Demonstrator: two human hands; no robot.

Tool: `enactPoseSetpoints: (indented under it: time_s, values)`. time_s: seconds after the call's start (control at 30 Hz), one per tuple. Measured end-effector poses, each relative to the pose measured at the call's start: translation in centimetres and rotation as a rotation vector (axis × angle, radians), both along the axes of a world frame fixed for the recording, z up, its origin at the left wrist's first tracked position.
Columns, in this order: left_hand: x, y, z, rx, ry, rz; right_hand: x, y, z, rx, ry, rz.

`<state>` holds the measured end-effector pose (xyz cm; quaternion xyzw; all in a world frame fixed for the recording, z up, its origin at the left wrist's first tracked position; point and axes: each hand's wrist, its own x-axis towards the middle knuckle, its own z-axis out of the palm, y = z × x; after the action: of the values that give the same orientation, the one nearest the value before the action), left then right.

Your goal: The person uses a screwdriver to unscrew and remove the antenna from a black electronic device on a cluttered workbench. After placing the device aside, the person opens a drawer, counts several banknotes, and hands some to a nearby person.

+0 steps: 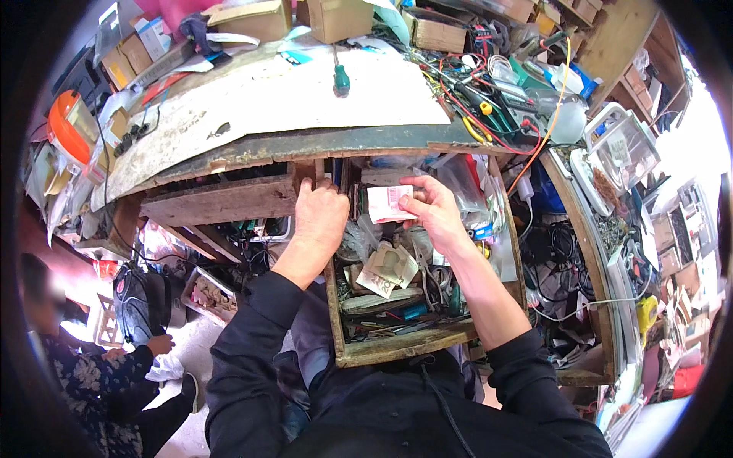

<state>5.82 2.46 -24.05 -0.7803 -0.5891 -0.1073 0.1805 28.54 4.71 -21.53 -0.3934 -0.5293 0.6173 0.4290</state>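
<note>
A wooden drawer (416,348) stands pulled out from the bench in front of me, packed with tools, bags and small parts. My left hand (321,221) is closed over the drawer's left side near the bench edge; its fingertips are partly hidden. Above the drawer's far half, my right hand (435,210) pinches a small white and pink-red piece of paper (388,203), possibly folded, between thumb and fingers. Just below it, a pale greenish-brown banknote (388,269) lies on top of the drawer's contents.
A green-handled screwdriver (340,80) lies on the white sheet (290,103) covering the bench. Tangled leads and pliers (489,114) crowd the bench's right side. Cardboard boxes (336,19) stand at the back. Another person (99,374) sits at lower left, beside a black bag (141,301).
</note>
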Motion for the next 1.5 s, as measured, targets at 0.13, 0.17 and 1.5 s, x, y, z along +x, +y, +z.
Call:
enactPoseSetpoints:
  time_s: [0.13,0.17,1.5]
  values:
    - [-0.3,-0.8,0.8,-0.041,0.032,-0.044,-0.4,0.9,-0.3,-0.003,-0.036,-0.039]
    - [-0.3,-0.9,0.8,-0.039,0.027,-0.056,-0.9,1.2,-0.4,0.009,-0.062,-0.061]
    - [-1.5,-1.3,-0.7,0.014,-0.056,-0.188,-7.9,7.8,-2.5,0.612,-1.021,0.049]
